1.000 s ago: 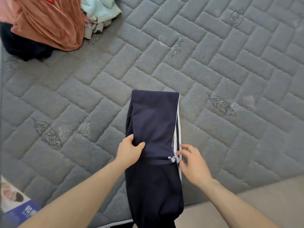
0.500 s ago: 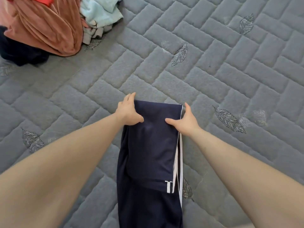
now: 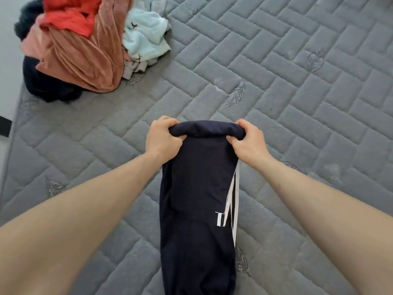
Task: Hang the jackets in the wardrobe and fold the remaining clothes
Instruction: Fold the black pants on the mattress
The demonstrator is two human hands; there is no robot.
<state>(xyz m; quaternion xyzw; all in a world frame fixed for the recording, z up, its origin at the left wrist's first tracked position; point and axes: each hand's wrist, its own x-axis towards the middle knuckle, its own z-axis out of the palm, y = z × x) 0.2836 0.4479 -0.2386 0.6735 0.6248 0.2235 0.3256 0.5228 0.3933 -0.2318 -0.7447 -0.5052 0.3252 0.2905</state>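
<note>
Head view: my left hand (image 3: pixel 162 139) and right hand (image 3: pixel 248 141) each grip a far corner of the navy garment (image 3: pixel 197 194), rolled edge lifted off the grey mattress (image 3: pixel 297 86); unfolded clothes pile (image 3: pixel 85 47) lies far-left of it.

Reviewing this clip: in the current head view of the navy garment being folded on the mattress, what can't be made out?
- Navy garment: head view, its near end is cut off by the bottom edge.
- White lettering: only a "T" shows; a fold hides the rest.
- Fingertips of the left hand and right hand: curled under the rolled far edge.
- Clothes pile: the dark item at the bottom is covered by the pink fabric, so its type is unclear.
</note>
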